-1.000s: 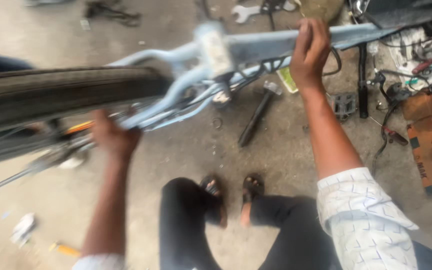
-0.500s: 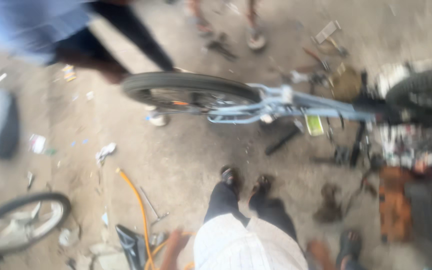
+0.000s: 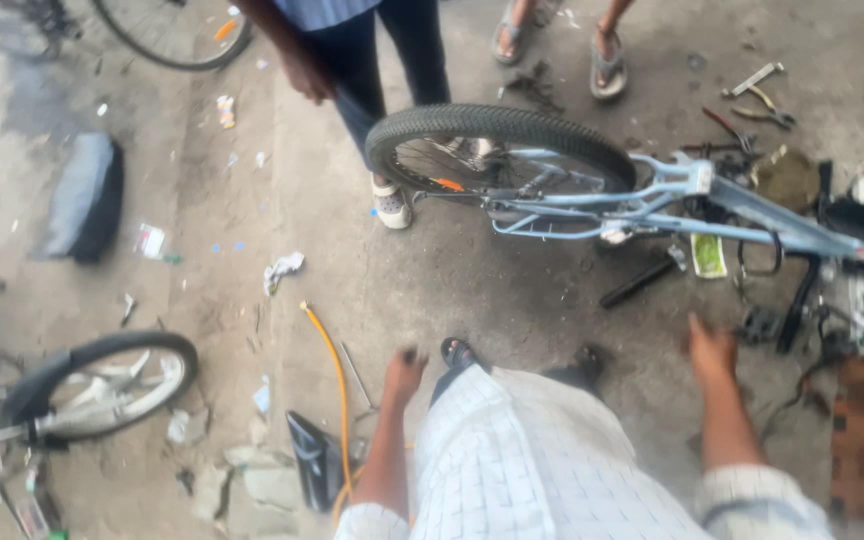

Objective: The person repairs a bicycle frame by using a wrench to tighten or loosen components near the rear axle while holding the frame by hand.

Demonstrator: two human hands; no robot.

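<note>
A bicycle [image 3: 592, 195] is lying on its side on the floor [image 3: 452, 290], in front of the person's two feet. Tools [image 3: 752, 95] are lying behind its frame, to the right. Another person [image 3: 352, 60] is standing behind its wheel [image 3: 497, 150]. A hose [image 3: 330, 370] is lying left of the left hand [image 3: 404, 375]. Another wheel [image 3: 102, 385] is lying far left.

A pale blue bicycle frame [image 3: 652, 205] with black-tyred wheel [image 3: 497, 150] lies on concrete.
</note>
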